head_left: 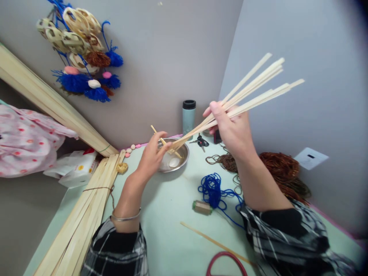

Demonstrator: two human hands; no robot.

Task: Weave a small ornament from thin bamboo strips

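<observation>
My right hand [237, 128] is raised and closed around a fan of thin, pale bamboo strips [253, 82]. Their free ends spread toward the upper right. The lower ends slope down to my left hand [152, 155], whose thumb and fingers close on them above a steel bowl [186, 159]. A short strip [156, 132] crosses there at a slant, partly hidden by the left fingers. Inside the bowl shows a pale round patch; I cannot tell whether it is a reflection.
Bundled wide strips [89, 207] line the left side. Blue cord [212, 189], a thread spool [202, 207], brown yarn [278, 168], keys [202, 142] and a tumbler [188, 119] lie or stand around. Red-handled scissors [211, 264] and a loose strip [212, 240] are in front. Tasselled woven balls [82, 27] hang upper left.
</observation>
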